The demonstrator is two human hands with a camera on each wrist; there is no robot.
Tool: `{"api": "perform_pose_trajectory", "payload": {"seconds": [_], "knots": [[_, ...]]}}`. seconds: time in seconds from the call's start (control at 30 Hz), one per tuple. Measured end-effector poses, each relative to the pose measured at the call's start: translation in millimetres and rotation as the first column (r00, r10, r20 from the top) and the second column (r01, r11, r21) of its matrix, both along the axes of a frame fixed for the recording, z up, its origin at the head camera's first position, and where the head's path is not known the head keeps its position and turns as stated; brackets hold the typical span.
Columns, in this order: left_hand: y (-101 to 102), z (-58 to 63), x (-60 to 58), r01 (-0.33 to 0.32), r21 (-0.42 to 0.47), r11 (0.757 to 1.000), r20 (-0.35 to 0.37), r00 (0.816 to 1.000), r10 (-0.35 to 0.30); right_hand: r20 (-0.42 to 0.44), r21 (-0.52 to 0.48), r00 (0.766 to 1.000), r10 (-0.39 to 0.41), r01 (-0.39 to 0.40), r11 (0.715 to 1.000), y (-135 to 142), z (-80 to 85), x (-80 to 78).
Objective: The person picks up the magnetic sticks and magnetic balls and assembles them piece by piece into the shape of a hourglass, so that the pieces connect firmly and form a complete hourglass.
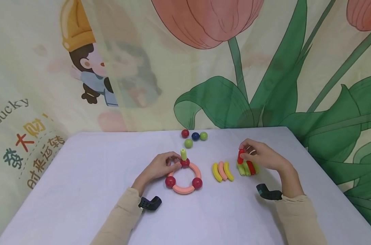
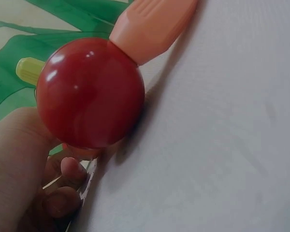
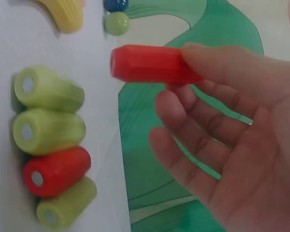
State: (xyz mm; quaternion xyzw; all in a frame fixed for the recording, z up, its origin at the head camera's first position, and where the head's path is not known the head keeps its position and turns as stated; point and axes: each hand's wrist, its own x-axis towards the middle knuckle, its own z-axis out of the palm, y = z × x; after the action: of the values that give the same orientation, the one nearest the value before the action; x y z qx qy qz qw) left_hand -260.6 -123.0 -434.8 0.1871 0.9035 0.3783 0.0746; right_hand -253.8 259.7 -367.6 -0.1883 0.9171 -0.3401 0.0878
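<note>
A ring of curved salmon rods (image 1: 183,190) and three red balls (image 1: 197,183) lies on the table. From its top ball (image 1: 185,163) stands a light green rod (image 1: 183,154). My left hand (image 1: 164,165) grips the ring at its upper left, thumb and fingertips at the top ball. In the left wrist view another red ball (image 2: 91,93) hides the thumb tip. My right hand (image 1: 262,153) pinches a short red rod (image 3: 152,64) between thumb and fingers, raised above a row of rods. That row holds light green rods (image 3: 49,131) and one red rod (image 3: 58,171), with silvery end discs.
Left of the rod row lie two yellow curved rods (image 1: 216,172) and a salmon one (image 1: 223,170). Near the back edge sit a red ball (image 1: 185,133), a dark blue ball (image 1: 196,136) and two green balls (image 1: 188,143). A printed curtain (image 1: 203,68) hangs behind the white table (image 1: 81,190).
</note>
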Motion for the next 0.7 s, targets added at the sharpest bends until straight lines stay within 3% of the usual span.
{"api": "perform_pose_trajectory", "payload": {"seconds": [0.33,0.7], "knots": [[-0.4,-0.4,4.8,0.002,0.017,1.0,-0.011,1.0,-0.002,-0.098,0.001,0.993,0.06,-0.06,0.998,-27.5,-4.7,1.6],[-0.3,-1.9,1.3,-0.012,0.011,1.0,0.001,1.0,0.012,-0.15,0.009,0.982,0.116,-0.116,0.993,-57.5,-2.7,7.5]]}}
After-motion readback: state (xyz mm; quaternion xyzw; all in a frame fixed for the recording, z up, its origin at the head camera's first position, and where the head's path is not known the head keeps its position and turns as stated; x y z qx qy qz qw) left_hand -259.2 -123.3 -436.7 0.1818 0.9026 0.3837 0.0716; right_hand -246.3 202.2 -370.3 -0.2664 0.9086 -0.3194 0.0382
